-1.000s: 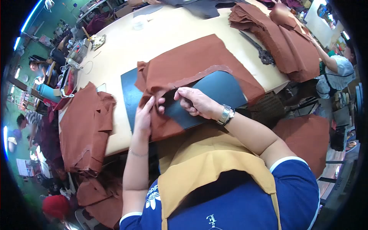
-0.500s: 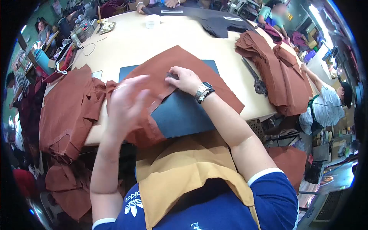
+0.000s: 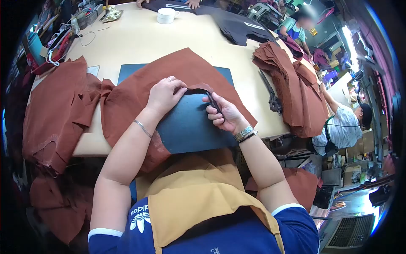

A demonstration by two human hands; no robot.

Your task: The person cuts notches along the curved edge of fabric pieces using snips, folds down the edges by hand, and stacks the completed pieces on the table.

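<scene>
- Left hand, over the near part of the table, has its thumb and fingers pinched on the curved edge of the reddish-brown cloth.
- Right hand is curled round a small dark tool; its tip is close to that same edge, though from where I stand I can't tell if they touch.
- That cloth lies in front of the person, partly over a dark board, with one corner hanging off the near side of the table.
- To the left sits a brown cloth pile; to the right, a layered brown stack with big dark shears just beside it.
- Farther across, a white round container stands near some dark cloth pieces.
- Over on the right, a co-worker in a pale top reaches toward the layered brown stack.
</scene>
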